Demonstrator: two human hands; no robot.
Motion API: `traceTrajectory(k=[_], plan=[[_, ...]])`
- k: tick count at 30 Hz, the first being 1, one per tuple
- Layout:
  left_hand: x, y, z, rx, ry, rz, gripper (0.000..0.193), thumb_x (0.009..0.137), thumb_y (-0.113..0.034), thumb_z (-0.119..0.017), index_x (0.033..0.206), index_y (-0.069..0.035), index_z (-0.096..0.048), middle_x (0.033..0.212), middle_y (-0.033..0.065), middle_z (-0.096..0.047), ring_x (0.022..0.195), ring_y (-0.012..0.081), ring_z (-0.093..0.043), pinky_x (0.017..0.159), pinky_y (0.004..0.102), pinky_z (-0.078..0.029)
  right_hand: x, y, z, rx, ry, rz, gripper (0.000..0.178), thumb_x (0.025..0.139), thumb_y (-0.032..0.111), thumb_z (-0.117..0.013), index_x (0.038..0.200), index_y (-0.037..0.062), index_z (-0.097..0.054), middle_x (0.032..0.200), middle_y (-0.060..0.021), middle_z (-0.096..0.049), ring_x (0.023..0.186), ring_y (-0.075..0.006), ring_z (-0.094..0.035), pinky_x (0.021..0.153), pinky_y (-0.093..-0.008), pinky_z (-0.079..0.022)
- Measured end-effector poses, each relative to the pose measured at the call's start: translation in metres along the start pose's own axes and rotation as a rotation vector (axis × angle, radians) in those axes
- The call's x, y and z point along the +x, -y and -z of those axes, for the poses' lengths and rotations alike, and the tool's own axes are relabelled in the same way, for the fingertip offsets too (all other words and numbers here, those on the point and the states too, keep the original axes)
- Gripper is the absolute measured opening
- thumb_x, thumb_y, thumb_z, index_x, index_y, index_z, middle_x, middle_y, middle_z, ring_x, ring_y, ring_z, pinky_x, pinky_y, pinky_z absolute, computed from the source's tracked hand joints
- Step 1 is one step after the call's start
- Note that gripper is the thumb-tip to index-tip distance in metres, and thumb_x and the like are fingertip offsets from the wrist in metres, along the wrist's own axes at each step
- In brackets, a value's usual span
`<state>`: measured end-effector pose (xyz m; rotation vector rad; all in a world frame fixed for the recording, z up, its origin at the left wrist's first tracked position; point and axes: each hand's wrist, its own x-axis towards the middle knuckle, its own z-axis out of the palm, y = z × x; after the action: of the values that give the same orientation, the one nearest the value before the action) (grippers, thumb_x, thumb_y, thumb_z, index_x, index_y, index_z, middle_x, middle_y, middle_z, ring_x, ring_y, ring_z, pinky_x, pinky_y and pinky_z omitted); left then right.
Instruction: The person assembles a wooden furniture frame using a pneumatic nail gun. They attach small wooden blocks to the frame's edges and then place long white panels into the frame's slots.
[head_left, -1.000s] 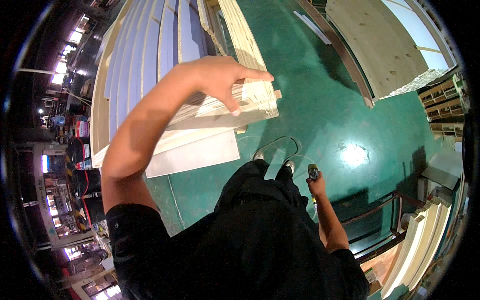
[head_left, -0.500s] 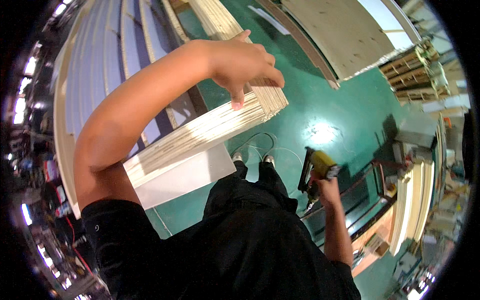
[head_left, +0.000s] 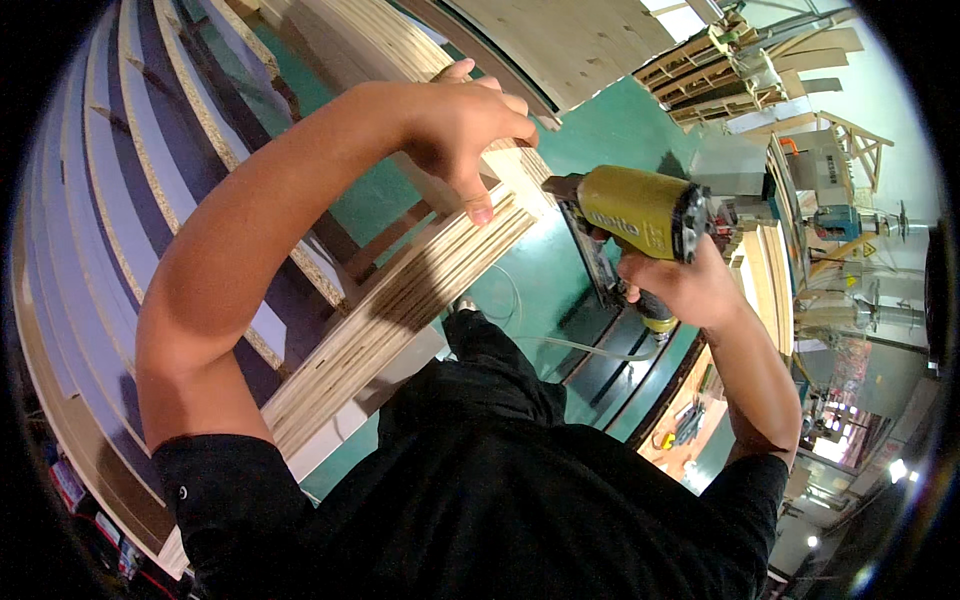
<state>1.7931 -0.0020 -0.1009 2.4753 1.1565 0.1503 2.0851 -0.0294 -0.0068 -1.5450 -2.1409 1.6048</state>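
My left hand [head_left: 452,128] grips the corner of a layered plywood frame [head_left: 375,310], its thumb on the near strip and its fingers over the far one. In my right hand [head_left: 695,285] is a yellow and black air nail gun [head_left: 640,212], held by its handle. The gun's nose points left at the end of the corner, close to my left fingertips. I cannot tell whether it touches the wood. A pale hose [head_left: 585,347] runs from the bottom of the handle.
Long panels with pale lilac faces and chipboard edges [head_left: 190,190] stand inside the frame on the left. A large plywood sheet [head_left: 560,45] lies at the far side. On the right are a dark metal rack [head_left: 620,375], stacked boards [head_left: 765,270] and hand tools [head_left: 690,425].
My right hand has raised the nail gun from low beside my legs to the frame's corner. My left hand keeps its hold there. The whole view has turned.
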Motion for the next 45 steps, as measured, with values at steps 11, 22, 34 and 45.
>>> traceTrajectory(k=[11, 22, 34, 45], plan=[[0.000, -0.002, 0.003, 0.022, 0.041, 0.019, 0.104, 0.053, -0.062, -0.085, 0.136, -0.008, -0.053, 0.126, 0.0122, -0.056, 0.127, 0.0363, -0.047, 0.110, 0.0668, -0.020, 0.018, 0.009, -0.028, 0.093, 0.079, -0.023, 0.045, 0.084, -0.004, -0.066, 0.127, 0.0013, -0.056, 0.092, -0.0022, -0.064, 0.068, -0.0082, -0.058, 0.056, -0.0259, -0.048], [0.001, -0.003, 0.005, 0.040, 0.045, 0.024, 0.101, 0.055, -0.061, -0.086, 0.136, -0.008, -0.053, 0.128, 0.0128, -0.056, 0.129, 0.0377, -0.046, 0.110, 0.0673, -0.020, 0.020, 0.014, -0.034, 0.075, 0.072, -0.022, 0.038, 0.086, -0.004, -0.064, 0.123, 0.0010, -0.057, 0.098, -0.0020, -0.065, 0.068, -0.0084, -0.058, 0.056, -0.0262, -0.050], [0.001, 0.001, 0.006, 0.023, 0.034, -0.006, 0.103, 0.054, -0.063, -0.085, 0.134, -0.007, -0.053, 0.120, 0.0121, -0.058, 0.124, 0.0373, -0.049, 0.108, 0.0663, -0.024, 0.015, 0.014, -0.033, 0.011, 0.058, -0.068, 0.034, 0.085, -0.002, -0.065, 0.118, 0.0023, -0.059, 0.089, -0.0004, -0.063, 0.064, -0.0077, -0.056, 0.054, -0.0265, -0.048], [0.000, -0.005, 0.003, 0.039, 0.019, -0.026, 0.103, 0.055, -0.063, -0.084, 0.136, -0.009, -0.052, 0.128, 0.0116, -0.055, 0.129, 0.0363, -0.047, 0.111, 0.0670, -0.018, -0.008, -0.023, -0.041, 0.163, 0.039, 0.073, 0.045, 0.082, -0.001, -0.065, 0.126, 0.0028, -0.058, 0.089, -0.0008, -0.063, 0.068, -0.0082, -0.057, 0.059, -0.0266, -0.048]])
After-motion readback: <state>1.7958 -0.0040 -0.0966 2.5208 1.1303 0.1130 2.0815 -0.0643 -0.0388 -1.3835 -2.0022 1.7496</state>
